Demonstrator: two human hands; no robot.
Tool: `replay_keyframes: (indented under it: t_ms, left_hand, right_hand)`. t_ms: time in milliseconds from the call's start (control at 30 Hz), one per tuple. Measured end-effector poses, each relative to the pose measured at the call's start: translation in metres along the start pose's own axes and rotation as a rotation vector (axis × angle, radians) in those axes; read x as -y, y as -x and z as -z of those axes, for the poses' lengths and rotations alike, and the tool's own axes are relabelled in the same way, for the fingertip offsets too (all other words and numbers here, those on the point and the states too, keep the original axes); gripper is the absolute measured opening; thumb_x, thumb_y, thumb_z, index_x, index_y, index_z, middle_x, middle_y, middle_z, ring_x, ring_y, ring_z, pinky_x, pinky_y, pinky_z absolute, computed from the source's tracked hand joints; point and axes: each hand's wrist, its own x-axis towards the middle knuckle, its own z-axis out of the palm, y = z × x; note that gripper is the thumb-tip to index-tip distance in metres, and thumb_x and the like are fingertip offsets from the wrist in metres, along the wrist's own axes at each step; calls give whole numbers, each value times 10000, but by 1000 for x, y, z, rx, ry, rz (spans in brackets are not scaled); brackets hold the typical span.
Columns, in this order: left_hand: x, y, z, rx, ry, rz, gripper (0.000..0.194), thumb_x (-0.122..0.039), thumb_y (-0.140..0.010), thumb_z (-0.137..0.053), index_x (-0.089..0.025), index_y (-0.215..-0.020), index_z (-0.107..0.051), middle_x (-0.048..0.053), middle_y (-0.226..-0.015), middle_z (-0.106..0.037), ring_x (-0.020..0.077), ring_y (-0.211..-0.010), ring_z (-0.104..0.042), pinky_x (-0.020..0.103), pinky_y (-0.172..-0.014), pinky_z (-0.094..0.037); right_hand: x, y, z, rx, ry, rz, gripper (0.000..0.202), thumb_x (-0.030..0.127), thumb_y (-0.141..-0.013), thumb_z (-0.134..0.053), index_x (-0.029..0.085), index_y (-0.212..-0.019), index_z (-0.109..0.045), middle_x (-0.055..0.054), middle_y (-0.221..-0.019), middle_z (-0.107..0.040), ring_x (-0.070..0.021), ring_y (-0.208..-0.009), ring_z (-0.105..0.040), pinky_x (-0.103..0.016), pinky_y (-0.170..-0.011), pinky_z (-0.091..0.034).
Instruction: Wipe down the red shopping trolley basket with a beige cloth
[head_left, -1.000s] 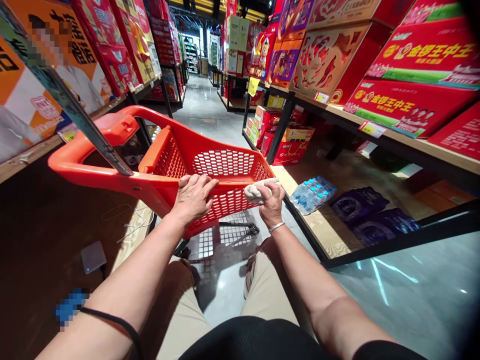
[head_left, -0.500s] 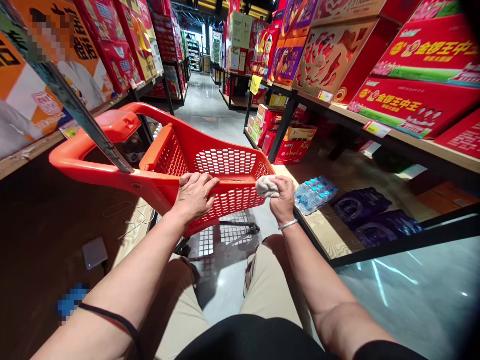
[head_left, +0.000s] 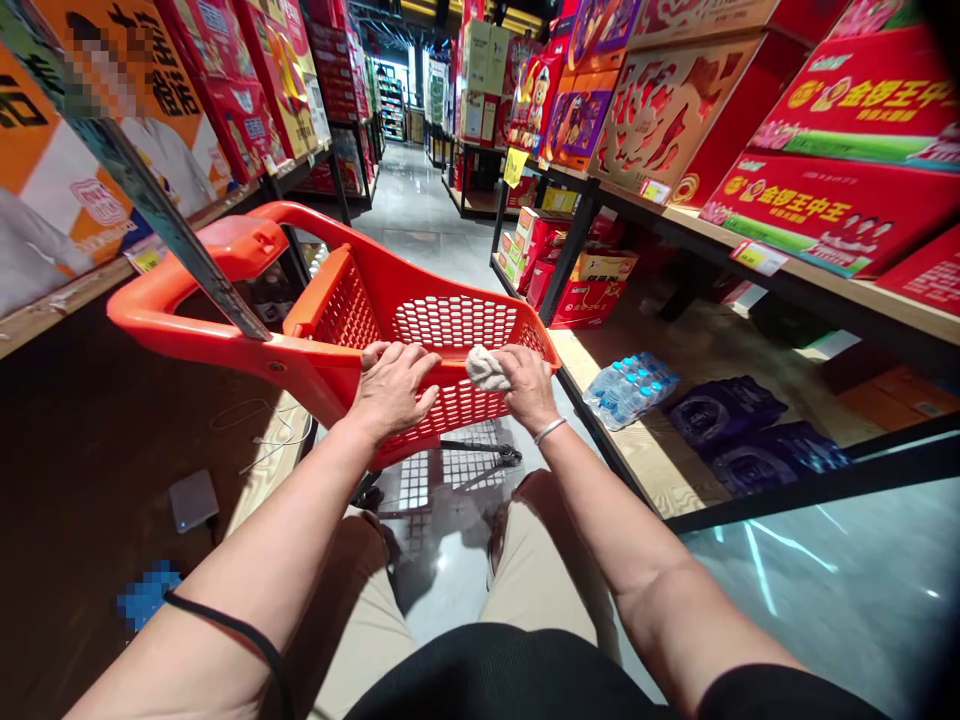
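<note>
A red plastic shopping cart (head_left: 450, 290) stands across the aisle in front of me, its basket of perforated walls facing up. My left hand (head_left: 396, 388) rests over the near rim of the basket, fingers bent over the edge. Farther right on the same rim, my right hand (head_left: 525, 385) grips a crumpled light grey cloth (head_left: 487, 369) and presses it on the rim. A grey metal bar (head_left: 180, 230) runs diagonally by the cart's handle (head_left: 180, 325).
Shelves with red boxes (head_left: 832, 210) line the right side. Below them lie bottled water (head_left: 628, 390) and purple packs (head_left: 724, 410). At left are an orange carton (head_left: 112, 110), a white device (head_left: 193, 500) and thin cables. The aisle floor (head_left: 420, 190) runs ahead.
My right hand has moved left along the rim with the cloth, closer to my left hand. My left hand has stayed on the rim.
</note>
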Motion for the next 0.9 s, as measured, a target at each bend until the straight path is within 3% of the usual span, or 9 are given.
replay_keyframes:
  t_ms: [133,200,267,367,500,600,767,900]
  left_hand:
    - [-1,-1,-1,-15,4,4,398,-406,-916,-534,-186,-1228,-645,94,-1138,-655,292,-1062,-539,482,-1066,-333]
    - [-2,-2,-2,-19,5,3,399,-417,-908,-543,-184,-1214,-650,95,-1126,-655,296,-1066,-539,492,-1071,-325]
    - [-2,-4,-2,-19,7,1,408,-424,-902,-547,-179,-1211,-650,98,-1118,-654,300,-1066,-539,503,-1069,-321]
    - [-2,-7,-2,-11,9,-7,418,-437,-897,-545,-181,-1211,-648,99,-1114,-654,300,-1052,-542,516,-1054,-322]
    - [0,-10,-1,11,14,-14,418,-456,-891,-544,-194,-1199,-652,94,-1121,-658,299,-1058,-543,516,-1053,-316]
    - [2,-12,0,37,39,-11,414,-461,-886,-546,-206,-1193,-657,89,-1123,-666,296,-1070,-546,510,-1062,-311]
    - [14,-22,-4,45,103,-7,407,-474,-873,-547,-232,-1173,-678,78,-1114,-679,296,-1082,-554,530,-1093,-291]
    - [28,-30,-12,43,146,14,398,-459,-863,-548,-251,-1168,-694,72,-1137,-680,290,-1141,-552,545,-1168,-246]
  right_hand:
    - [-68,3,8,-26,25,-234,443,91,-821,-503,234,-1212,-653,-98,-1253,-613,-259,-1105,-503,-372,-915,-400]
    - [-87,4,11,-35,8,-308,408,90,-829,-473,196,-1181,-650,-117,-1222,-612,-256,-1072,-515,-366,-907,-416]
    - [-84,3,11,-28,-1,-315,385,99,-836,-470,180,-1168,-649,-124,-1213,-613,-257,-1067,-517,-368,-923,-412]
    - [-53,-1,12,-5,15,-271,406,118,-838,-492,222,-1199,-646,-95,-1229,-624,-268,-1096,-496,-385,-934,-381]
    - [-24,-9,20,103,6,-99,522,82,-822,-483,288,-1280,-624,-57,-1254,-632,-253,-1114,-486,-386,-925,-343]
    - [-36,-11,27,182,-7,-68,580,75,-813,-493,286,-1345,-589,-63,-1266,-630,-247,-1101,-502,-384,-926,-344]
    - [-69,-10,25,187,-58,-66,543,157,-863,-542,275,-1393,-562,-74,-1250,-629,-249,-1103,-526,-386,-961,-379]
    - [-61,-6,18,133,-63,-123,559,113,-853,-517,255,-1392,-569,-88,-1211,-622,-238,-1044,-537,-353,-919,-416]
